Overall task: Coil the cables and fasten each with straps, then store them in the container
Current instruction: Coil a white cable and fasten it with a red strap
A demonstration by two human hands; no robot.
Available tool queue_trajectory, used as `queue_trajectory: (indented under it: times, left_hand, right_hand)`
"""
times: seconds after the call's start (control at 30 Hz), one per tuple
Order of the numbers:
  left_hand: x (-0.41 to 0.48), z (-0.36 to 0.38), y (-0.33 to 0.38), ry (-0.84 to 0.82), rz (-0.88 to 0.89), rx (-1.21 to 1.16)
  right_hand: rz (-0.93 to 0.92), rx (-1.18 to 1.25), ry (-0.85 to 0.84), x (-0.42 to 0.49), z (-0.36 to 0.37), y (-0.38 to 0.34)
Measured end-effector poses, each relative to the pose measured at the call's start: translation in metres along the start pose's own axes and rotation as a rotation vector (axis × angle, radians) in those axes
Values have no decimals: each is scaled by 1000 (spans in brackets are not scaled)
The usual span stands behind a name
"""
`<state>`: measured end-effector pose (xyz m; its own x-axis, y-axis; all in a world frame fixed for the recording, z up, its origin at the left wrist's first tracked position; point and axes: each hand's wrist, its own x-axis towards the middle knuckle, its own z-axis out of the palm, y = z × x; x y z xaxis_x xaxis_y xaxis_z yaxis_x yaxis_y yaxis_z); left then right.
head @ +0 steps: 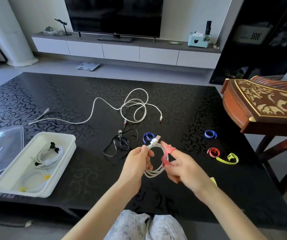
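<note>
My left hand (138, 161) grips a coiled white cable (154, 172) just above the black table, its plug sticking up past my fingers. A pink strap (166, 155) wraps the right side of the coil, and my right hand (182, 168) pinches it. A long white cable (130, 108) lies loose at the table's middle, with a flat black cable (120, 144) in front of it. The white container (64, 154) at the left holds coiled white cables (42, 163) tied with black and yellow straps.
Loose straps lie on the table: blue (148, 136), blue (210, 134), red (213, 152) and yellow (228, 159). A clear lid (0, 149) lies left of the container. A wooden zither (264, 108) on a stand overhangs the right edge. A TV unit stands beyond.
</note>
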<state>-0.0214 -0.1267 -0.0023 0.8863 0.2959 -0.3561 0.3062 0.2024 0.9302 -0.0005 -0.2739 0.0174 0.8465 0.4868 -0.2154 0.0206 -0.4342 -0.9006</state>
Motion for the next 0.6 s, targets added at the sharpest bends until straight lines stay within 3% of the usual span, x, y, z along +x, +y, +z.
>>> queue_trajectory:
  times: [0.07, 0.13, 0.27, 0.47, 0.6]
  left_hand:
    - [0, 3, 1, 58, 31, 75]
    - [-1, 6, 3, 80, 70, 189]
    - [-5, 9, 4, 53, 177, 368]
    - [-13, 5, 11, -29, 275, 340]
    - [-13, 5, 16, -96, 219, 338]
  right_hand:
    - [-61, -626, 189, 1, 4, 4]
    - [-97, -819, 278, -1, 10, 1]
    - [-151, -727, 213, 5, 13, -7]
    - [-118, -375, 36, 17, -2, -13]
    - [-188, -564, 30, 14, -6, -17]
